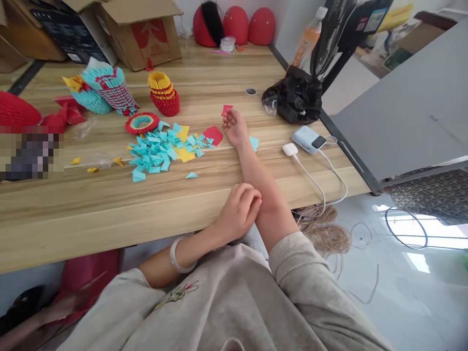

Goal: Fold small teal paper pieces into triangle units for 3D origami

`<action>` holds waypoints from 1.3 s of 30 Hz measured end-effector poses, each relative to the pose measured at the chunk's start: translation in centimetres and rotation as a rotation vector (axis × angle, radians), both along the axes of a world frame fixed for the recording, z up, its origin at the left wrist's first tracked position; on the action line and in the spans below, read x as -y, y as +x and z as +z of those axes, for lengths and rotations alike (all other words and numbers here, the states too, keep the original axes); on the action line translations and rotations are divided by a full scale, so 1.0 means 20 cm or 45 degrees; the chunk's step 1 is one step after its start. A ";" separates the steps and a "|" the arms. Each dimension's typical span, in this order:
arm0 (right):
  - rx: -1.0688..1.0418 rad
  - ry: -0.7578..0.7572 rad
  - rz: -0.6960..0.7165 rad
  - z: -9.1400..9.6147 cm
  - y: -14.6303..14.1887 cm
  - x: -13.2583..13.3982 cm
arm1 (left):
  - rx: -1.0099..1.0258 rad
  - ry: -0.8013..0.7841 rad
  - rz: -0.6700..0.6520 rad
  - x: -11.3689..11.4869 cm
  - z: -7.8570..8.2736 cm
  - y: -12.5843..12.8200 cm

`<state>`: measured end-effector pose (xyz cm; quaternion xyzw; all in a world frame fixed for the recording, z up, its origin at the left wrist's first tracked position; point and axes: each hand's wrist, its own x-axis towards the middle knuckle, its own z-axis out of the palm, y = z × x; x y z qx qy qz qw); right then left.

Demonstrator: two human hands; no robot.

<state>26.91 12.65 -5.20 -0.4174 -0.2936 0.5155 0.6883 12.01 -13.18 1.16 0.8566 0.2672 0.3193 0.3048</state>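
Note:
My right hand (pixel 234 126) lies on the wooden table (pixel 109 204), its forearm stretched across the front edge, fingers curled and pinched on a small red paper piece (pixel 226 109). My left hand (pixel 238 210) rests with curled fingers against my right forearm near the elbow, holding nothing I can see. A larger red paper (pixel 213 134) lies just left of my right hand. Further left is a heap of folded teal paper triangles (pixel 157 151) with yellow sheets (pixel 185 154). Behind the heap stand a red-yellow ring (pixel 142 122), a red-yellow origami vase (pixel 163 93) and a teal-red one (pixel 111 90).
A black plastic bag (pixel 294 96), a power bank (pixel 309 139) and a white charger case (pixel 290 149) with cables sit at the table's right end. Cardboard boxes (pixel 142 34) and red rounded objects (pixel 236 24) line the back. A fan (pixel 331 39) stands beyond the right edge; straw lies on the floor.

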 end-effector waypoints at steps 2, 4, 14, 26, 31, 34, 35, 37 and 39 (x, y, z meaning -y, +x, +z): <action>-0.027 0.048 0.010 -0.03 0.01 -0.02 | 0.083 -0.076 0.148 -0.03 0.00 0.05; -0.063 0.093 0.028 -0.05 0.02 -0.03 | 0.105 -0.078 0.156 0.00 0.02 0.07; -0.359 0.055 0.059 -0.07 0.04 -0.03 | -0.016 0.320 -0.284 0.15 0.13 0.08; -0.342 0.021 -0.010 -0.04 0.03 0.02 | -0.011 0.304 -0.470 0.22 0.14 0.07; -0.326 0.029 -0.018 -0.05 0.03 0.02 | 0.057 0.110 0.016 0.09 0.08 0.08; -0.305 0.051 -0.005 -0.06 0.03 0.01 | 0.153 0.336 -0.277 0.26 0.11 0.05; -0.302 0.061 -0.004 -0.06 0.03 0.01 | 0.143 0.361 -0.388 0.32 0.11 0.04; -0.316 0.076 -0.005 -0.06 0.03 0.02 | 0.167 0.370 -0.532 0.38 0.11 0.03; -0.336 0.090 0.003 -0.06 0.04 0.03 | 0.130 0.405 -0.525 0.33 0.10 0.04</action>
